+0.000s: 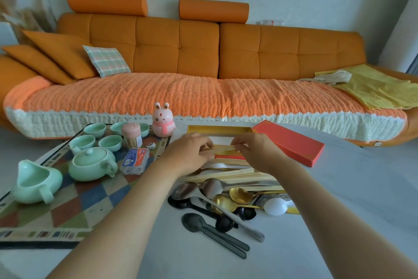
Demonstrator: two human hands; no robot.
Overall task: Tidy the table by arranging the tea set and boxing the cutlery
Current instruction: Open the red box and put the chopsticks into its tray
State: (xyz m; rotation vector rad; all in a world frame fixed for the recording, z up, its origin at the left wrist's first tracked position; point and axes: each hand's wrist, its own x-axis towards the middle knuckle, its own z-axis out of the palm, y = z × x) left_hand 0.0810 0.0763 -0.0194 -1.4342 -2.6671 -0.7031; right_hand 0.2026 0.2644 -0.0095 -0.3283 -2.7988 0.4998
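Observation:
My left hand point(191, 154) and my right hand point(255, 151) together pinch a bundle of pale chopsticks point(222, 148), held level just over the open gold-lined box point(217, 130). Its red lid point(291, 142) lies to the right. Below the hands sits a heap of cutlery point(228, 195): more chopsticks, silver, gold, black and white spoons. On the patterned mat point(67, 208) at the left stand a mint green teapot point(91, 164), a pitcher point(34, 182) and several matching cups point(82, 143).
A pink rabbit figure point(163, 123), a toothpick jar point(132, 136) and a small blue packet point(135, 161) stand between the tea set and the box. An orange sofa point(203, 57) runs behind the white table point(339, 199).

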